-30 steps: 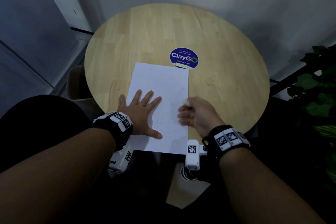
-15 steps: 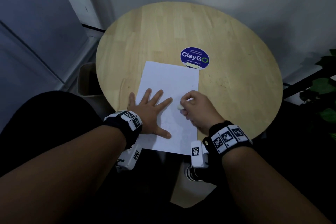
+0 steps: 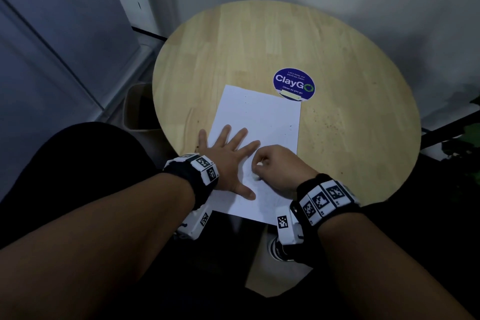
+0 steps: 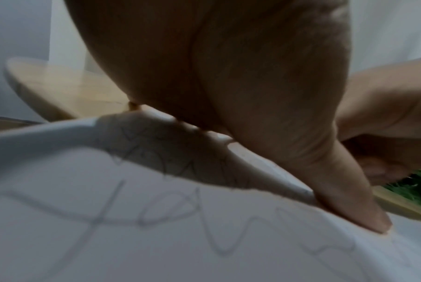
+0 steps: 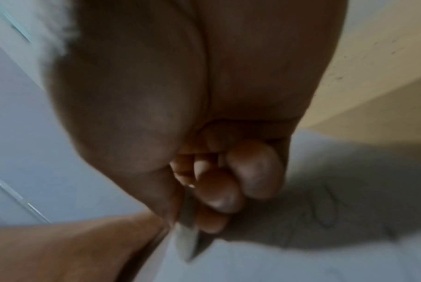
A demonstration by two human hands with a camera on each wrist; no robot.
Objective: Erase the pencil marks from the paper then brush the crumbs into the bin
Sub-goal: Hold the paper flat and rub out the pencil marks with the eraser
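You are pressing your left hand [image 3: 228,163] flat on the paper [image 3: 262,117], fingers spread and straight, pinning the sheet to the round desk [image 3: 337,60]. Your right hand [image 3: 278,166] is curling its grip tightly around a small white eraser [image 3: 258,163], rubbing it on the near part of the sheet just beside your left forefinger.

By the look of it, you are midway through the erasing. The far half of the paper is showing only a few dark specks in the head view, while the left wrist view is showing looping pencil marks [image 4: 156,215] near the sheet's closest edge, so more rubbing is waiting there. Dark crumbs [image 3: 327,122] are lying scattered on the desk to the right of the paper, none of them swept up. The bin [image 3: 132,101] is standing on the floor just beyond the desk's left edge, so the brushing step is not yet begun.

The eraser is mostly hidden inside your fingers; only a blurred pale tip [image 5: 186,242] is showing in the right wrist view. Whatever marks are lying under your palms cannot be made out, and the bin's inside is too dark to read.
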